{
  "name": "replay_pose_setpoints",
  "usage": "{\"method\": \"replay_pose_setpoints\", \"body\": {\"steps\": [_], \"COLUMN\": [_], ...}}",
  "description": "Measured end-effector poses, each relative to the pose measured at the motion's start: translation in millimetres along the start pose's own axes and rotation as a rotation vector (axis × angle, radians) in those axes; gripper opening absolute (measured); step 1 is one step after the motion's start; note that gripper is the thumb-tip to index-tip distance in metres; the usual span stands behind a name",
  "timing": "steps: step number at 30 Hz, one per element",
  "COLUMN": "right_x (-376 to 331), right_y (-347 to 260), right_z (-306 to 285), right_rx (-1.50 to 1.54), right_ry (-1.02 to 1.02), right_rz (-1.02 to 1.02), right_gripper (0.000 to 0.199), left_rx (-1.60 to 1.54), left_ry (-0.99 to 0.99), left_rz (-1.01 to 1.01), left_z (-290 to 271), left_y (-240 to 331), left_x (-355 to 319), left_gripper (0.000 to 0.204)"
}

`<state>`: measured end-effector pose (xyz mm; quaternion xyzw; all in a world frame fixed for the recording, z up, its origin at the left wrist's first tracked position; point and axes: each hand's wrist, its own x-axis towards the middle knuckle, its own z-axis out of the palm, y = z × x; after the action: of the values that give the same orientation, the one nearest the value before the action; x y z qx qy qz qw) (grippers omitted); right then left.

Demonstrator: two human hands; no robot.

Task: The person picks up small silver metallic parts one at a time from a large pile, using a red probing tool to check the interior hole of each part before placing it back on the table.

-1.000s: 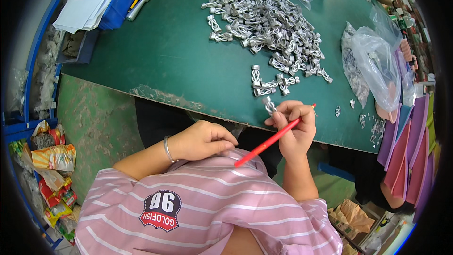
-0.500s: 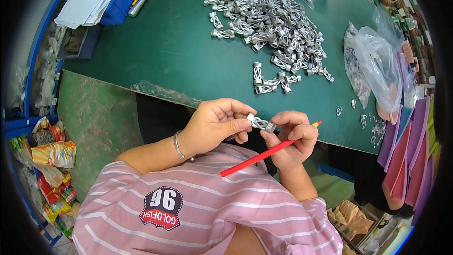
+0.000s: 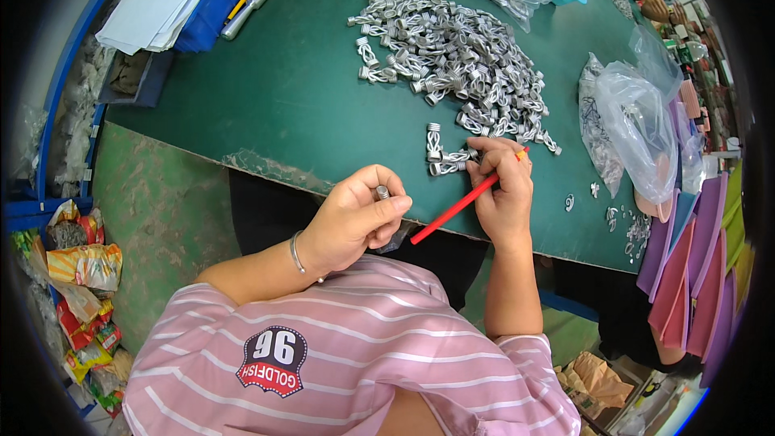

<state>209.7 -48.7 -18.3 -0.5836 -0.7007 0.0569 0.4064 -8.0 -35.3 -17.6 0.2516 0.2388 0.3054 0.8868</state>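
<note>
Pinching a small silver-grey metal piece with a ribbed round end (image 3: 383,192) between thumb and curled fingers, the left grip (image 3: 357,213) is at the near edge of the green tabletop (image 3: 266,89). Such pieces look light, stiff, rather smooth and hard to break; the ribbed ends should give the surest hold, since open loops could snag neighbours in the silver-grey heap (image 3: 452,52). Only the held end shows, pointing up out of the fingers; its long axis seems to run into the palm, which hides the rest. The right grip (image 3: 502,186) clasps a slim red rod (image 3: 452,211) slanting down leftward, its fingertips at a looped silver-grey metal link (image 3: 437,169) lying crosswise; whether they pinch it, I cannot tell. A second metal link (image 3: 434,141) beside it points away from the body.
</note>
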Motion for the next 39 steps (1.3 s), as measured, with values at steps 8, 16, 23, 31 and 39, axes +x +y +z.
{"method": "replay_pose_setpoints", "body": {"steps": [8,16,23,31,39], "right_x": [-22,-43,-44,-36,-21], "right_y": [-22,-33,-42,-51,-26], "right_z": [2,14,13,8,-1], "right_rx": [0.793,1.237,0.791,0.681,0.157], "right_ry": [0.108,-0.013,0.157,0.117,0.134], "right_rz": [0.318,0.337,0.100,-0.065,0.025], "right_gripper": [0.024,0.026,0.037,0.043,0.028], "left_rx": [0.269,0.700,0.559,0.143,-0.064], "left_ry": [0.120,-0.045,0.011,-0.012,-0.191], "left_rz": [0.147,0.476,0.331,-0.059,-0.480], "left_z": [12,8,10,2,-34], "left_y": [-2,-9,-7,-12,-12], "left_x": [2,2,-1,1,-24], "left_gripper": [0.021,0.024,0.026,0.026,0.032]}}
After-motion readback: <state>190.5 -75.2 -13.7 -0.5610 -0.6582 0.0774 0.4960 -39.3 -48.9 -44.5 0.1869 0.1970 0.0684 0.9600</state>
